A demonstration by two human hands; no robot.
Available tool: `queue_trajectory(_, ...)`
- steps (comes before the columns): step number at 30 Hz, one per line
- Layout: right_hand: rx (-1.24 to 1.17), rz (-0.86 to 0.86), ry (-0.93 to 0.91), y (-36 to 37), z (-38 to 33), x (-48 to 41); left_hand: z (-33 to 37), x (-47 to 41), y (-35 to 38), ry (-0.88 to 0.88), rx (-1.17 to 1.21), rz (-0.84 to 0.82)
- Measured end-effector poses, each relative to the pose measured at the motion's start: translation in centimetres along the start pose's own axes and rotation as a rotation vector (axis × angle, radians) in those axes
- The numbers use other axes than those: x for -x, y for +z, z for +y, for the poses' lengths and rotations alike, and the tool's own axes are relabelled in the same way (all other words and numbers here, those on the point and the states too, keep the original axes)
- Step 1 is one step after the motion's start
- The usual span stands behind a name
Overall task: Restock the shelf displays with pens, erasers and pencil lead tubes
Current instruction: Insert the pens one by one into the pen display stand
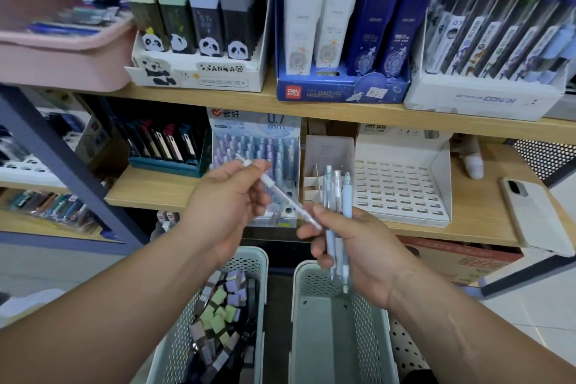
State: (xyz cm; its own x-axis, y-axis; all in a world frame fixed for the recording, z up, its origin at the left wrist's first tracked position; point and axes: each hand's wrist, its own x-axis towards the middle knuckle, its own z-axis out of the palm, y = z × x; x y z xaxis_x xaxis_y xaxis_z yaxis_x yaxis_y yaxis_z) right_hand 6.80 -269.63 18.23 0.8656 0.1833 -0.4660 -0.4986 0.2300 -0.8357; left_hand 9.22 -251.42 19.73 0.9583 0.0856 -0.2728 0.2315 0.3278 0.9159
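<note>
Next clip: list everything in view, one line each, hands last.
pink bin: one, pink, top shelf, far left
panda box: one, white, top shelf, left of middle
blue box: one, blue, top shelf, middle
Conan box: one, white, top shelf, right
teal box: one, teal, lower shelf, left
pen display: one, pale blue, lower shelf, middle
slotted tray: one, white, lower shelf, right
phone: one, white, lower shelf, far right
left basket: one, white, below the shelves
right basket: one, white, beside it
erasers: many, green and purple, in left basket
pen: one, white, above the baskets
pens: several, pale blue, above right basket
left hand: pinches the pen
right hand: grips the pens
</note>
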Motion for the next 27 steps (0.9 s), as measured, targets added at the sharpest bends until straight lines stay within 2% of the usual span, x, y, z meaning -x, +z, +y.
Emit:
queue_trajectory(4,-0.009,0.08,-0.03,0.0,-0.2,-0.2,0.3,-0.3,-1.6,0.046,-0.068,0.015)
queue_trajectory(6,0.006,0.148,-0.071,0.0,-0.3,-0.4,0.4,-0.4,-2.4,0.009,-0.159,-0.052)
queue_trajectory(11,0.072,0.257,-0.154,-0.2,-0.2,-1.0,0.7,0.2,-3.3,-0.106,-0.657,-0.311)
queue_trajectory(13,0.123,0.277,-0.148,-0.1,0.2,-1.1,0.3,0.7,-2.9,-0.104,-0.766,-0.372)
queue_trajectory(19,0.226,0.169,-0.181,1.0,0.9,-0.7,-1.7,0.8,-1.3,0.073,-0.718,-0.274)
queue_trajectory(21,0.232,0.178,-0.204,0.8,0.8,-0.6,-2.0,0.7,-0.9,0.121,-0.738,-0.256)
queue_trajectory(25,0.205,0.229,-0.209,0.3,0.5,-0.4,-2.2,0.6,0.0,0.164,-0.778,-0.344)
queue_trajectory(27,0.186,0.269,-0.192,0.0,0.4,-0.3,-2.2,0.4,0.5,0.226,-0.774,-0.314)
